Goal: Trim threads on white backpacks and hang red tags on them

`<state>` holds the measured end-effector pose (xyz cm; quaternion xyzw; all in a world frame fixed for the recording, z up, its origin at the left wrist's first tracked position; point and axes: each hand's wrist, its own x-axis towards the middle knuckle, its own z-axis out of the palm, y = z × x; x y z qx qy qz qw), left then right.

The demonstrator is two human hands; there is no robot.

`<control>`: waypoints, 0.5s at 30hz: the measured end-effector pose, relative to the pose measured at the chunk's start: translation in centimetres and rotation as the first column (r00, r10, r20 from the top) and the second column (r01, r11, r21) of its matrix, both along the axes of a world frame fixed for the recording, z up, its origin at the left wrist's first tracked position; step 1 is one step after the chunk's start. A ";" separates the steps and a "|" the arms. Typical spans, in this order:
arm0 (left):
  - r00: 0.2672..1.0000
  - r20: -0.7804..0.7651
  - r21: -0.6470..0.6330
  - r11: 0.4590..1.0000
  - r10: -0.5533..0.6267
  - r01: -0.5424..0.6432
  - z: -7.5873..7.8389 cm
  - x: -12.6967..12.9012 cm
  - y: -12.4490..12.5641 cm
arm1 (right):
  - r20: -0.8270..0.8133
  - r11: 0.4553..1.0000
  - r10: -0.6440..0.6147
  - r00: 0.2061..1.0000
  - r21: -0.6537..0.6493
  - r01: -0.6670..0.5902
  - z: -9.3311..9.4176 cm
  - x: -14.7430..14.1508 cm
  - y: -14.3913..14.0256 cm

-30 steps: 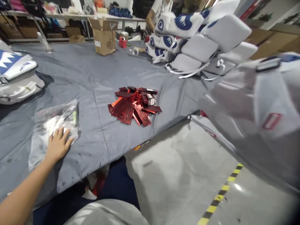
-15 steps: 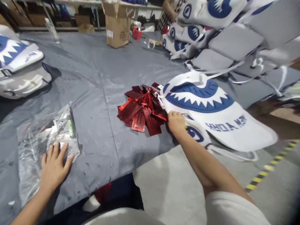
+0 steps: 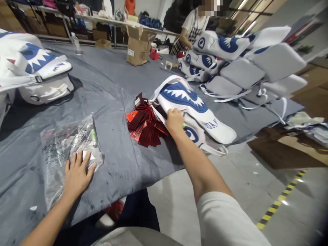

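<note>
My right hand (image 3: 175, 120) is closed on the near side of a white backpack (image 3: 205, 118) with a blue toothed-mouth print, which lies at the table's front edge. Just left of that hand, a fanned bunch of dark red hang tags (image 3: 146, 130) lies against the backpack, partly under its strap. My left hand (image 3: 78, 172) rests flat, fingers spread, on a clear plastic bag (image 3: 55, 147). Small items inside the plastic show only in part, one of them green (image 3: 93, 137).
Similar white backpacks (image 3: 48, 65) stand at the left. More are stacked (image 3: 242, 73) at the back right, beside a person in a checked apron (image 3: 192, 27). An open cardboard box (image 3: 138, 48) and a clear bottle (image 3: 76, 44) stand toward the far edge of the grey-covered table (image 3: 110, 85).
The view has tilted up and shifted. The backpack has moved left and turned, pushing against the red tags, with my right hand still on it. My left hand stays on the plastic bag.
</note>
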<state>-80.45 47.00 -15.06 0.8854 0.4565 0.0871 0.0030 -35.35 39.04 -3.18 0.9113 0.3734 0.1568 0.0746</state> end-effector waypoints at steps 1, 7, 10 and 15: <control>1.000 0.004 -0.004 1.000 -0.002 0.002 0.0 0.0 0.0 | 0.013 0.998 -0.050 0.999 0.031 0.049 0.8 0.9 -1.0; 1.000 0.013 -0.032 0.999 0.000 0.001 0.0 0.2 0.0 | 0.061 0.919 -0.365 0.929 0.185 0.348 3.0 6.0 -4.8; 1.000 0.006 -0.034 0.999 0.008 -0.007 0.0 0.2 0.0 | -0.037 0.931 -0.346 0.938 0.113 0.348 1.0 6.7 -4.1; 1.000 0.014 -0.047 0.999 0.021 -0.021 -0.1 0.1 -0.1 | -0.269 0.958 -0.285 0.920 -0.041 0.285 -3.0 6.0 -1.3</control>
